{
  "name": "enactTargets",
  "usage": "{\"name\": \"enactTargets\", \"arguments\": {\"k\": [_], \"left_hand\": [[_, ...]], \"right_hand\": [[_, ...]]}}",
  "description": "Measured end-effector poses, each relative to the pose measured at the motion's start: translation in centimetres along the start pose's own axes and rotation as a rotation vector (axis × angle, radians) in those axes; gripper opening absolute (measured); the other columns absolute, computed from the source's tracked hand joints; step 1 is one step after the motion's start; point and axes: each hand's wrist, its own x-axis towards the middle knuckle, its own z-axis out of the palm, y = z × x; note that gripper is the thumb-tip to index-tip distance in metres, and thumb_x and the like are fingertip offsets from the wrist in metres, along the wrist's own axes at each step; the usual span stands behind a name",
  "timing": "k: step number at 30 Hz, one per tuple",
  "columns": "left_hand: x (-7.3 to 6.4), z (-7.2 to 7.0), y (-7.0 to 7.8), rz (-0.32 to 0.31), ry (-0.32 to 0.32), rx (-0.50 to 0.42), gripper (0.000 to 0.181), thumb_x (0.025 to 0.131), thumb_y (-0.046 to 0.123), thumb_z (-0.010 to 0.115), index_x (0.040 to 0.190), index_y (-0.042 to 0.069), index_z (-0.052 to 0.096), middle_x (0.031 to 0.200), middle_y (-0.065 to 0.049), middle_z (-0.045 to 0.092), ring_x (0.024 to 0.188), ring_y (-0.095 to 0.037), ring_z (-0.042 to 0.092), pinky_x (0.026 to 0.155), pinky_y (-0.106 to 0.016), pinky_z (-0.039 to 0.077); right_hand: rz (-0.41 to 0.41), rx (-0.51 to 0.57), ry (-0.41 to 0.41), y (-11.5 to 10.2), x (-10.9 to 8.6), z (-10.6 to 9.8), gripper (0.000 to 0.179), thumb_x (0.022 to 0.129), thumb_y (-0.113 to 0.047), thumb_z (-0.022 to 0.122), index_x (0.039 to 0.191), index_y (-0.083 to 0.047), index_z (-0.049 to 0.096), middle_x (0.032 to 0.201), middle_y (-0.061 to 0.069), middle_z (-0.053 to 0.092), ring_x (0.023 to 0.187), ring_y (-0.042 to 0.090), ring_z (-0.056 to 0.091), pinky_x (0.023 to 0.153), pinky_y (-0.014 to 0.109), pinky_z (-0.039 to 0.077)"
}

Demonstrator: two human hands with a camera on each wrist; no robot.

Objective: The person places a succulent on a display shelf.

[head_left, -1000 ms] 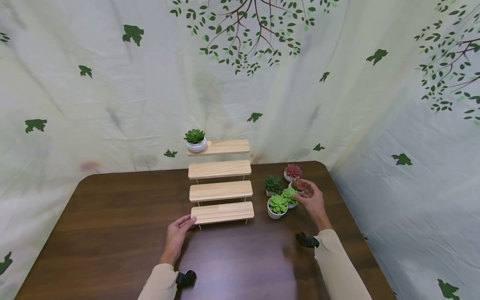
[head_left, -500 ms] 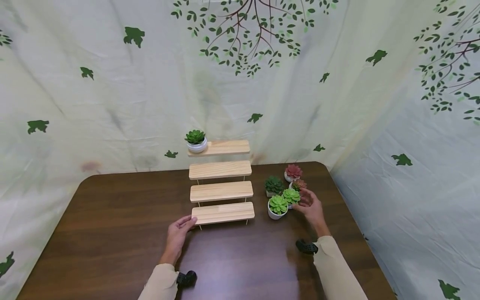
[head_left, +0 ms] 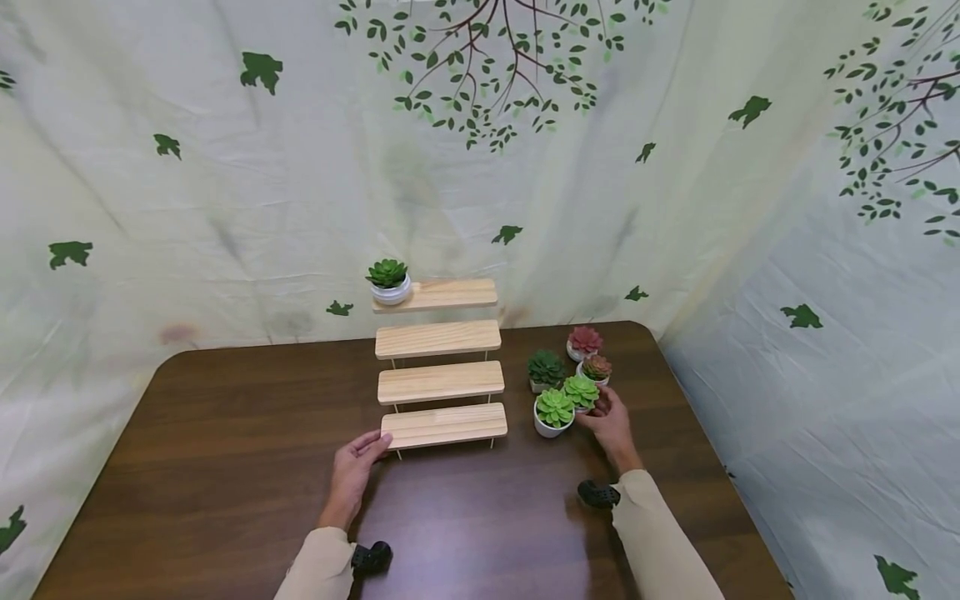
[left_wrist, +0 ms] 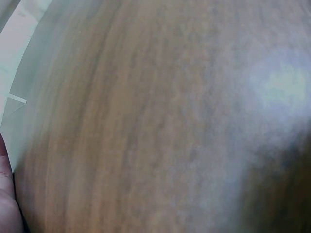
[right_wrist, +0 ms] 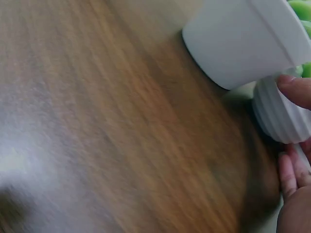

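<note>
A wooden tiered display stand (head_left: 442, 381) has several shelves rising toward the back. My left hand (head_left: 352, 475) pinches the left end of its lowest shelf; the left wrist view catches only part of that hand (left_wrist: 6, 194) at the edge. On the right, my right hand (head_left: 611, 429) holds a bright green potted succulent (head_left: 581, 392) by its ribbed white pot (right_wrist: 279, 109). The thumb lies near the rim, with other fingers around the far side. Touching or very near it is another bright green succulent (head_left: 554, 408) in a smooth white pot (right_wrist: 238, 43).
Behind the right hand stand a dark green succulent (head_left: 547, 368), a reddish-brown one (head_left: 597, 369) and a red one (head_left: 584, 340). Another potted succulent (head_left: 388, 282) sits on the top shelf's left end. Leaf-print cloth (head_left: 225, 208) hangs behind the brown table (head_left: 247, 433).
My right hand has come down and nearer from above the reddish-brown succulent to the bright green one's pot, and now holds it. The left hand stays at the stand.
</note>
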Motion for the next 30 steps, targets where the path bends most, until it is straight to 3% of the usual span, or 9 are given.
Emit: {"name": "enactTargets", "arguments": {"k": [7,14,21,24,30], "left_hand": [[0.07,0.06,0.03,-0.002,-0.007,0.012,0.046,0.089,0.012,0.070,0.121,-0.018,0.054,0.085,0.009,0.069,0.077,0.001,0.063,0.074,-0.015,0.049],[0.27,0.19,-0.06,-0.001,-0.003,-0.009,0.045,0.089,0.010,0.070,0.120,-0.018,0.054,0.083,0.010,0.068,0.075,0.001,0.063,0.073,-0.016,0.050],[0.12,0.14,-0.11,-0.001,-0.006,0.007,0.047,0.088,0.013,0.071,0.121,-0.017,0.054,0.085,0.010,0.069,0.076,0.001,0.063,0.073,-0.015,0.050],[0.15,0.13,-0.19,0.007,-0.002,0.000,0.046,0.088,0.012,0.072,0.119,-0.017,0.056,0.085,0.009,0.069,0.075,0.000,0.063,0.073,-0.016,0.050],[0.28,0.10,-0.28,0.012,0.015,-0.030,0.039,0.087,0.009,0.071,0.115,-0.016,0.058,0.081,0.010,0.069,0.073,-0.002,0.064,0.073,-0.017,0.051]], "right_hand": [[0.012,-0.046,0.036,0.50,-0.11,0.60,0.062,0.079,0.018,0.065,0.135,0.007,0.043,0.129,0.030,0.052,0.109,0.031,0.053,0.075,0.013,0.045],[-0.032,-0.112,0.082,0.75,-0.21,0.70,0.059,0.078,0.013,0.069,0.133,0.007,0.047,0.124,0.029,0.055,0.107,0.032,0.054,0.080,0.022,0.046],[-0.017,-0.134,0.077,0.74,-0.24,0.52,0.059,0.079,0.011,0.071,0.133,0.005,0.047,0.124,0.027,0.056,0.110,0.034,0.055,0.087,0.029,0.047],[-0.004,-0.127,0.067,0.69,-0.24,0.42,0.059,0.080,0.009,0.070,0.134,0.005,0.047,0.125,0.028,0.055,0.112,0.035,0.054,0.086,0.026,0.047],[0.024,-0.014,0.062,0.70,-0.07,0.30,0.061,0.078,0.010,0.072,0.134,0.004,0.047,0.129,0.025,0.053,0.111,0.026,0.055,0.078,0.014,0.046]]}}
